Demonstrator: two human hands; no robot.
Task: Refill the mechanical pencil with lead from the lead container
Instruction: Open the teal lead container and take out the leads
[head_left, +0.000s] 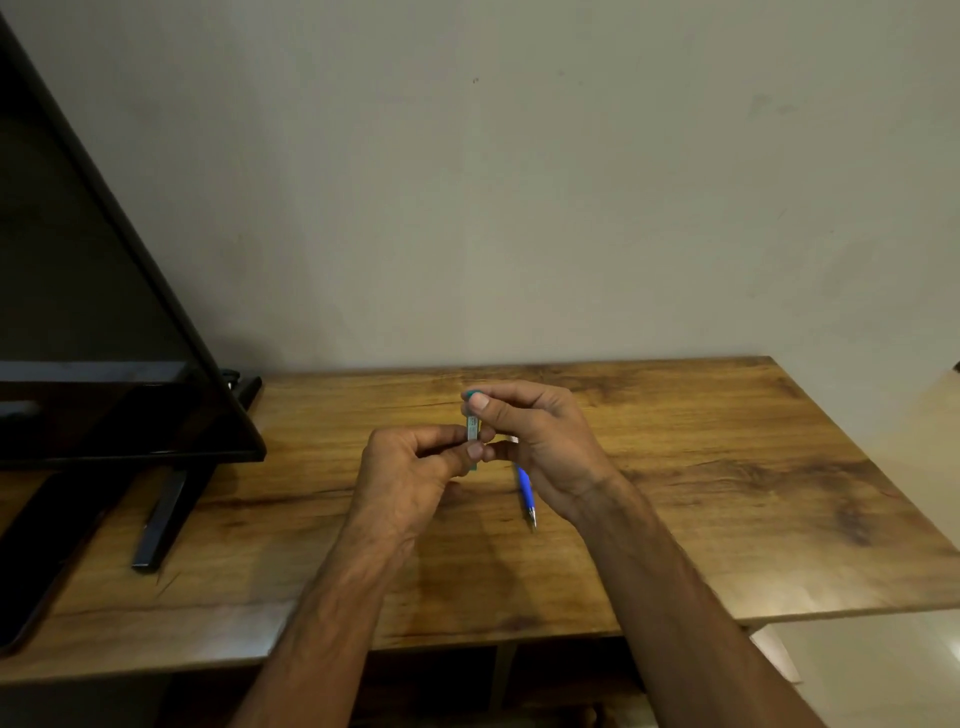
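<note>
Head view, centre of frame: lead container (472, 427) held upright above the table (727, 467), small clear tube with teal cap at top. Left hand (410, 470) pinching its lower part, fingers closed on it. Right hand (540, 441) gripping the upper part, thumb at the cap; whether cap is on tight, cannot tell. Mechanical pencil (525, 493), blue, lying on the table just below and right of the container, upper end hidden behind the right hand, metal tip toward lower frame. Left of frame: dark monitor (104, 312) on black stand (166, 519), well apart from the hands. Plain wall (519, 182) behind.
</note>
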